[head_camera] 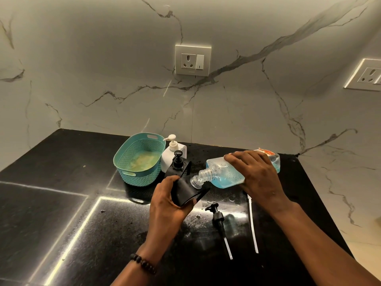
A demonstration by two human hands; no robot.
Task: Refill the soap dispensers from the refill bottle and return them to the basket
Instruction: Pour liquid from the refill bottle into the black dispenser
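Two hands work over a black counter (61,203) set against a marbled wall. The left hand (167,201), with a beaded bracelet (144,263) at its wrist, is wrapped around a black soap dispenser (185,189) that has no pump on it and is tilted toward the right. The right hand (255,174) grips a clear refill bottle (224,175) from above, holding it nearly on its side; blue liquid fills its lower part, and its ribbed neck points left and down, meeting the top of the tilted black dispenser. Just behind stands a second black dispenser (177,163) with its pump on, and beyond that a white dispenser (172,152), upright, near the wall. To their left sits a teal basket (138,176), just beside the white dispenser, with a yellowish patch on its floor. On the near side of the counter, right of the left hand, lies a black pump (217,216) with its tube pointing toward the viewer. A second long pale tube (253,226) lies beside it to the right. Wet spots glisten around them.
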